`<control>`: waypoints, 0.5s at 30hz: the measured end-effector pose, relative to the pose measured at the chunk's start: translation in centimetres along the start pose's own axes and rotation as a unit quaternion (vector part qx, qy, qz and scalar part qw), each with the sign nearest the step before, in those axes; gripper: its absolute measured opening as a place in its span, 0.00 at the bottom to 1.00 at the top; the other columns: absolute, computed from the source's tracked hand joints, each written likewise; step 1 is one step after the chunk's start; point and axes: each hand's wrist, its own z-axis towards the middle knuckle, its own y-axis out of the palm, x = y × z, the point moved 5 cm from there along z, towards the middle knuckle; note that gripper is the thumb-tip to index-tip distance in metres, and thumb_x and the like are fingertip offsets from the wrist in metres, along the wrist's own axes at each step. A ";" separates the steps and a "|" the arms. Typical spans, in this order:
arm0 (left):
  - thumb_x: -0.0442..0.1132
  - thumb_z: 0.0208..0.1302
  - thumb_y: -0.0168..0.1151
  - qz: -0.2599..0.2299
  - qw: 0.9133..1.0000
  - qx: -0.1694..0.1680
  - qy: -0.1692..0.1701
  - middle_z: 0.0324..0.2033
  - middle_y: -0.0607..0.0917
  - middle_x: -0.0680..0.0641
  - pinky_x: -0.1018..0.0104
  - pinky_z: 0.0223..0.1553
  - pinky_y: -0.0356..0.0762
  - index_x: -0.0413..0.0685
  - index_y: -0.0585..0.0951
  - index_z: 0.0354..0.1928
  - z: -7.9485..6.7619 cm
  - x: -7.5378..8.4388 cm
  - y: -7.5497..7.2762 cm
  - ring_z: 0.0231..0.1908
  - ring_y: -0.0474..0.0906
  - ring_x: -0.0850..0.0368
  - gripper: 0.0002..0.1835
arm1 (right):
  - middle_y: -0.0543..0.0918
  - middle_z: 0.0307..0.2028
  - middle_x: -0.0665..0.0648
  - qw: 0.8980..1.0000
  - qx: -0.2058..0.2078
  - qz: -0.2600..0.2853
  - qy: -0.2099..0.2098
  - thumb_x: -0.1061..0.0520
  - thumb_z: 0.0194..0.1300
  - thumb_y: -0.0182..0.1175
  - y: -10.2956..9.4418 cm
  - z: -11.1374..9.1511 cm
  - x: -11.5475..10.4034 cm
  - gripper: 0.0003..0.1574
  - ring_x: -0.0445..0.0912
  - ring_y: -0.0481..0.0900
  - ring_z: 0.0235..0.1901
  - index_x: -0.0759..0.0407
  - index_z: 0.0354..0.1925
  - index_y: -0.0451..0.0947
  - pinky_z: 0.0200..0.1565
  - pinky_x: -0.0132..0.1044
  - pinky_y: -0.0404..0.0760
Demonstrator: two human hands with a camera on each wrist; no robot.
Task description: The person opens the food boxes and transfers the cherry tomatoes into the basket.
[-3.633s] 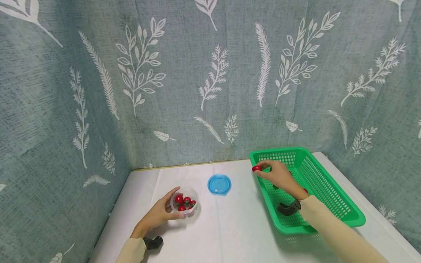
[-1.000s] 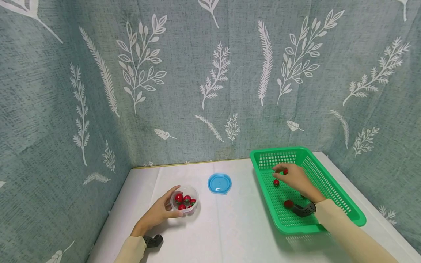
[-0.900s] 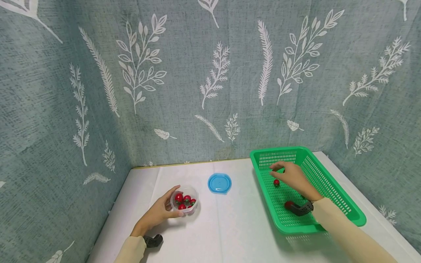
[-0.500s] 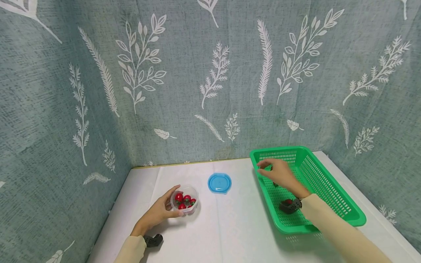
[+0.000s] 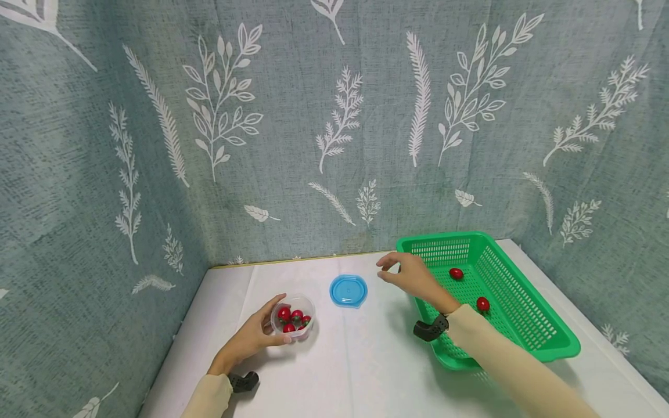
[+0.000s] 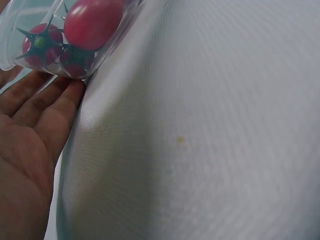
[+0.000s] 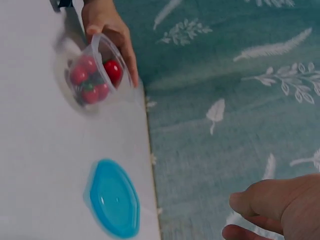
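Note:
My left hand (image 5: 252, 337) grips a small clear plastic tub (image 5: 309, 306), thumb on the near side and fingers around the far side. Several cherry tomatoes (image 5: 289, 329) with green stems lie in the tub, which stands tilted in the right wrist view. My right hand (image 5: 415, 278) hovers above the left rim of a green basket (image 5: 567, 342). Its thumb (image 7: 245, 204) and finger are apart, with nothing seen between them. Inside the basket are a tomato (image 5: 456, 273) and another tomato (image 5: 483, 305); the right arm hides part of the basket floor.
A blue lid (image 5: 348, 291) lies on the white table (image 5: 366, 371), between the tub and the basket. A grey-green leaf-patterned curtain (image 5: 292, 145) stands behind the table and along both sides.
My right hand has moved left from over the basket to its left rim. The tomato it pinched 3.6 s ago is no longer seen there. My left hand and the tub stay put.

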 end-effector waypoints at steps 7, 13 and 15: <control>0.44 0.52 0.83 0.009 1.000 0.006 0.002 0.76 0.62 0.39 0.50 0.69 0.66 0.55 0.54 0.82 0.0 0.2 0.1 0.76 0.58 0.40 0.60 | 0.87 0.40 0.51 1.000 -0.021 0.014 -0.017 0.55 0.69 0.68 2.5 0.9 -1.6 0.11 0.44 0.76 0.28 0.53 0.49 0.87 0.30 0.39 0.77; 0.42 0.52 0.83 0.003 1.000 0.005 0.002 0.76 0.62 0.37 0.48 0.69 0.65 0.53 0.53 0.82 0.0 0.2 0.2 0.76 0.56 0.39 0.61 | 0.87 0.39 0.50 0.999 -0.040 0.006 -0.029 0.55 0.68 0.69 4.2 1.3 -3.2 0.11 0.42 0.74 0.23 0.53 0.49 0.87 0.27 0.36 0.76; 0.42 0.52 0.83 0.003 1.000 0.006 0.003 0.76 0.62 0.37 0.47 0.69 0.64 0.53 0.54 0.82 0.0 0.3 0.1 0.76 0.56 0.38 0.60 | 0.87 0.38 0.49 0.998 -0.043 0.005 -0.036 0.56 0.68 0.69 4.6 1.6 -3.8 0.11 0.42 0.75 0.23 0.53 0.48 0.87 0.28 0.36 0.76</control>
